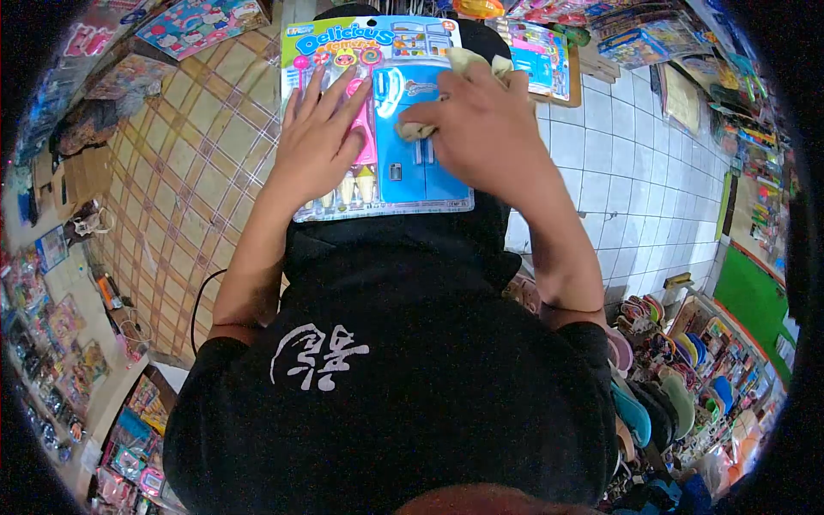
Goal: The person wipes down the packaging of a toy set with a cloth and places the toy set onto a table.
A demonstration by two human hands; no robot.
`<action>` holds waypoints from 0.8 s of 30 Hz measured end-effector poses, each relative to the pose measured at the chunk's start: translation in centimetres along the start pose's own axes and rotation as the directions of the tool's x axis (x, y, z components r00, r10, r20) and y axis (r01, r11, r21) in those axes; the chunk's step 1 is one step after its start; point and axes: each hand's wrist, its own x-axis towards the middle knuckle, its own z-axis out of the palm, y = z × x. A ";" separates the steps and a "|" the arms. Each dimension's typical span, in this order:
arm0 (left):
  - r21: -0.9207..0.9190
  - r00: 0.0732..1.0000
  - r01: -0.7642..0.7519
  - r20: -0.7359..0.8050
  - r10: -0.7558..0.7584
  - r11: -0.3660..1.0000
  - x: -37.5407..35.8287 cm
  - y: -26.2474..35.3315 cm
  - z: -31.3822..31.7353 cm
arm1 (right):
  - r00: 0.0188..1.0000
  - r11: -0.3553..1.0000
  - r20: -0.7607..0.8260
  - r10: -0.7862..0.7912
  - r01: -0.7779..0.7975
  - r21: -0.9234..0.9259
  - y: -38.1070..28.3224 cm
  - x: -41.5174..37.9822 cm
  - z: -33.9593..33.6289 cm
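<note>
A: What do the hands have?

B: A toy pack (pixel 378 120), a flat blister card with "Delicious" printed across its top. It rests against the person's black shirt (pixel 386 378), tilted up toward the camera.

A: And the left hand (pixel 318 142)?

B: Flat on the left half of the pack, fingers spread and straight, palm down. It presses rather than grasps; nothing is closed in it. Under its fingertips is the pink part of the toy, and just below its palm sit small cone-shaped pieces inside the plastic.

A: The right hand (pixel 481 129)?

B: It is bunched around a pale cloth (pixel 468 64). The fingers are curled tight on it, and the cloth shows at two places: a wad poking out past the knuckles above, and a bit under the fingertips, touching the blue part of the pack. So that hand is clamped on the cloth, with the cloth pressed to the clear plastic.

A: How do the two hands sit to each other?

B: Side by side on the pack, near but apart, the blue toy fridge between them and partly under the right hand.

A: What lies around?

B: Beyond the right hand, more packaged toys (pixel 541 51) lie on a white tiled floor (pixel 635 172). Beyond the left hand is a checked mat (pixel 189 163). Below the right forearm, well apart from the pack, stands a rack of sandals (pixel 669 378).
</note>
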 end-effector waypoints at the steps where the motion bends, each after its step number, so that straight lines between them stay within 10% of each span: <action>1: 0.001 1.000 -0.003 0.002 0.003 1.000 0.0 0.0 0.0 | 0.999 1.000 0.036 0.021 -0.020 -0.009 0.0 -0.1 0.8; 24: 0.004 1.000 -0.002 -0.008 0.002 1.000 -0.1 -0.2 0.1 | 0.968 0.967 -0.042 0.249 -0.246 0.066 1.7 -1.6 2.3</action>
